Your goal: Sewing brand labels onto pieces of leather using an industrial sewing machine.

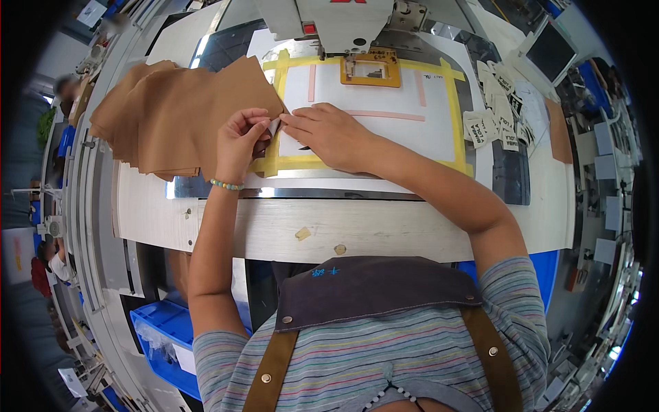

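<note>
My left hand [251, 134] pinches a small white piece [273, 127] at the left border of the yellow-taped white template [382, 140]. My right hand [321, 134] lies palm down on the template, fingers extended and index fingertip touching near that piece, thumb hidden. Just left of both hands is a fanned pile of brown sheets [168, 117], its corner reaching the tape. Pink strips [384, 115] mark the template, and a dark shape is partly hidden under my right hand. The machine head [343, 27] hangs above the far side, over a small yellow frame [369, 82].
Printed white labels [491, 96] lie heaped at the right, near a monitor [546, 48] and brown sheet [557, 130]. The pale table's front edge [384, 240] runs before me. A blue bin [161, 343] sits lower left. Co-workers [60, 264] are at the far left.
</note>
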The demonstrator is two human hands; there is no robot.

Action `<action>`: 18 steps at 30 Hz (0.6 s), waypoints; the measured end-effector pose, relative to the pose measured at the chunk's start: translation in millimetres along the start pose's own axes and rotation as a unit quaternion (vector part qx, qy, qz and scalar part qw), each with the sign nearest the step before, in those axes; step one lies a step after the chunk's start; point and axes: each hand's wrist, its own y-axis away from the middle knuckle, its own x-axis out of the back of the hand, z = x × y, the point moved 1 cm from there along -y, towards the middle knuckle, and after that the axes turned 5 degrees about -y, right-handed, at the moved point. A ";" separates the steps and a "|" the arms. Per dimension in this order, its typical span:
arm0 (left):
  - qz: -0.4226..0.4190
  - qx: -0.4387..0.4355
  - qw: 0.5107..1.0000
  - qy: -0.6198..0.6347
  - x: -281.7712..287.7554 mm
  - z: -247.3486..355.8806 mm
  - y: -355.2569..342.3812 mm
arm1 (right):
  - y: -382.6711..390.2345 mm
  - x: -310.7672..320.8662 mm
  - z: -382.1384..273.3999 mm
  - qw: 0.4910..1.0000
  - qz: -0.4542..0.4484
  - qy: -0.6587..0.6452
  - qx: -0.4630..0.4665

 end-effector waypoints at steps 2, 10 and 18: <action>0.008 -0.006 1.000 -0.004 7.5 -7.9 -3.0 | 0.0 -2.7 -0.5 1.000 -0.001 0.006 0.007; 0.190 -0.272 0.934 0.135 22.2 55.5 -28.6 | 4.0 -9.1 3.1 1.000 0.008 0.020 0.011; -0.125 -0.163 0.979 0.007 -55.5 13.0 -13.4 | 15.6 34.1 -3.9 0.996 -0.063 -0.049 -0.049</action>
